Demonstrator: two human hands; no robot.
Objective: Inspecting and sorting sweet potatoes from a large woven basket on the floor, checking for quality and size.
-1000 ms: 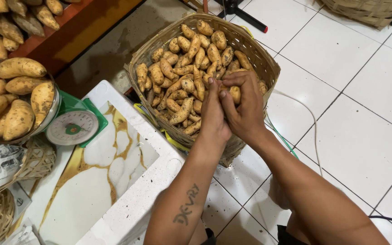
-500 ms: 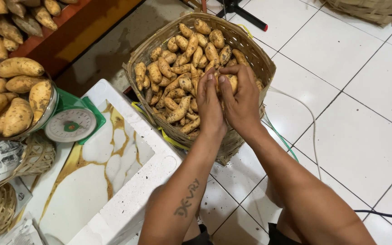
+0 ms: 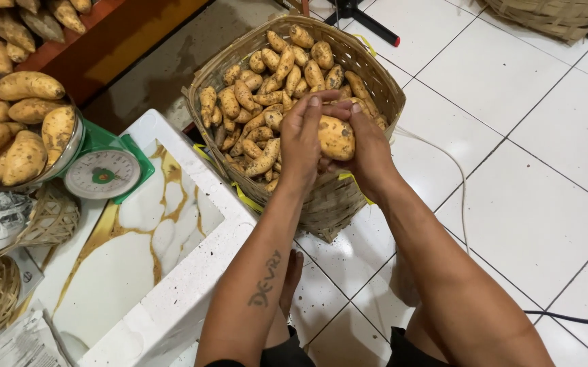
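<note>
Yellow-brown sweet potato (image 3: 336, 137) sits clasped between left hand (image 3: 302, 139) and right hand (image 3: 369, 146) above the basket (image 3: 328, 204); probably firm, fairly heavy (dusty skin), best gripped around its middle.

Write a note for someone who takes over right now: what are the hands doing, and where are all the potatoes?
Left hand and right hand grip one sweet potato together, above the woven basket on the tiled floor. The basket holds many small sweet potatoes. Bigger ones already fill the pan of the green scale on the white table; more lie on the wooden shelf. Most of the basket is still unsorted.
</note>
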